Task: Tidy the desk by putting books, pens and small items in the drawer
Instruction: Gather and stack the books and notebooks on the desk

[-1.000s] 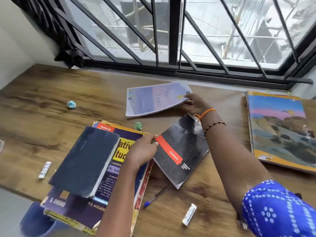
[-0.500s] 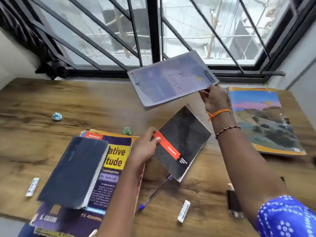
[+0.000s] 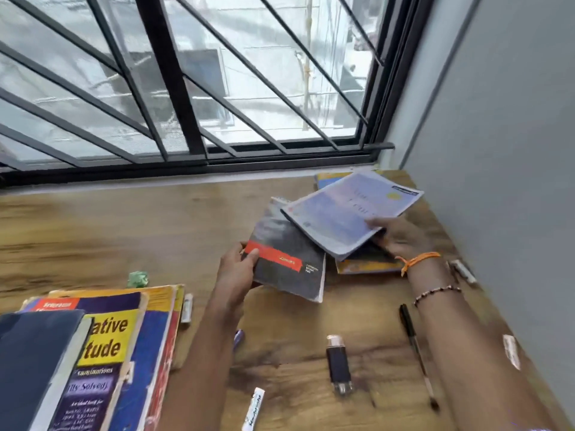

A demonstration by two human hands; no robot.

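Left hand (image 3: 238, 272) closed on the near-left corner of a black notebook (image 3: 287, 259) with a red band, thumb on top, fingers (image 3: 250, 255) curled over the edge; notebook lifted at a tilt above the tabletop (image 3: 124, 231). Right hand (image 3: 398, 236) clamped on the near edge of a pale blue booklet (image 3: 348, 209), thumb pressed on the cover, remaining fingers underneath. Booklet overlapping the black notebook's far-right corner and held over a large yellow-edged book (image 3: 367, 265), most of that book hidden. Orange thread band and beaded bracelet on the right wrist.

At lower left, a stack of books (image 3: 124, 353): dark blue volume on top, a purple-and-yellow cover beneath, thicker yellow-edged ones under that. Small green crumpled item (image 3: 137, 279) just beyond the stack, on bare wood. A short white stick (image 3: 187, 307), possibly an eraser or chalk, blurred, lying beside the stack's right edge.

Between the forearms: a dark rectangular item with a metal end (image 3: 338, 363), perhaps a USB drive, and nearer the bottom edge a white marker-like stick (image 3: 253, 409). Black pen (image 3: 418, 356) lying lengthwise just beside the right forearm. Blue pen tip (image 3: 239, 339) peeking out from under the left forearm. Two small pale items near the wall, too smeared to identify. Barred window beyond the tabletop's far edge. No drawer in view.
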